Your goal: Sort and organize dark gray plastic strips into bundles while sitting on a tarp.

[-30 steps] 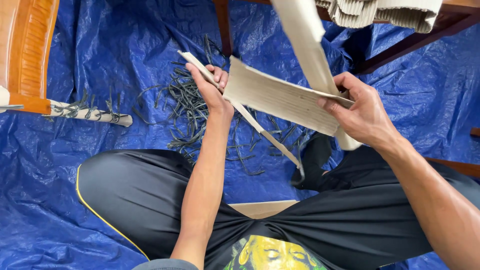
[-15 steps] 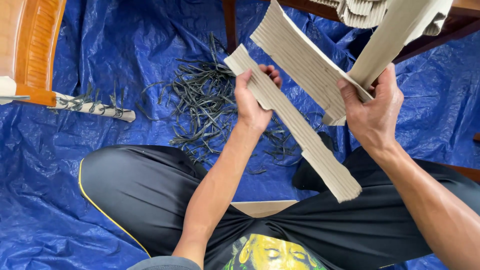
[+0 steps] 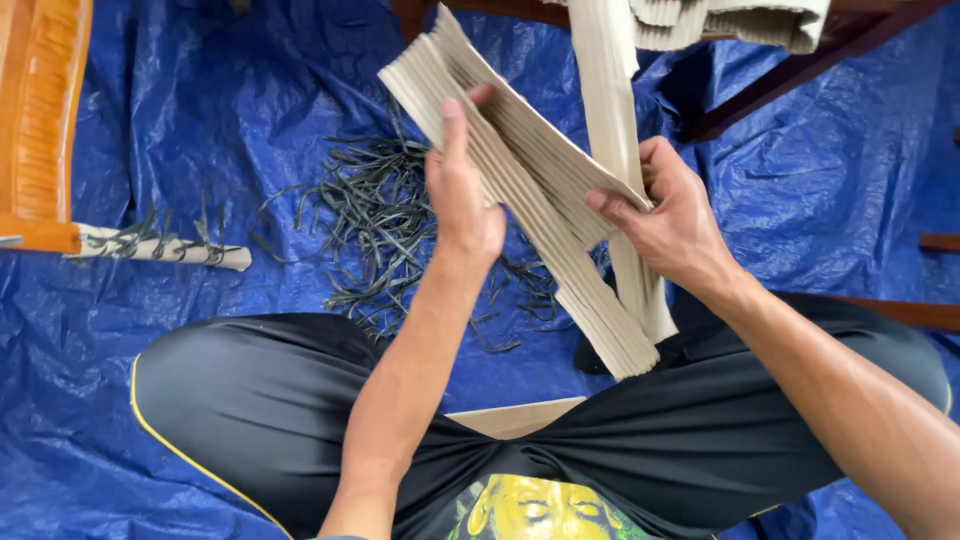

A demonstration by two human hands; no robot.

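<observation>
I sit cross-legged on a blue tarp (image 3: 200, 120). My left hand (image 3: 462, 190) grips the upper part of a long beige ribbed strip (image 3: 520, 170), thumb on top. My right hand (image 3: 668, 215) pinches the same strip's right edge at its middle. The strip slants from upper left down to its end above my right knee (image 3: 620, 345). A second length of the same beige material (image 3: 605, 90) hangs down behind it from a pile on a wooden frame at the top (image 3: 740, 20).
A heap of dark thin strands (image 3: 385, 225) lies on the tarp beyond my knees. A pale strip with dark ties (image 3: 160, 247) lies at left beside an orange wooden piece (image 3: 40, 120). Dark wooden rails (image 3: 800, 70) cross at upper right.
Both hands have turned and lifted the beige strip; it went from nearly flat to slanting steeply. My left hand slid up onto it, and my right hand dropped to its middle.
</observation>
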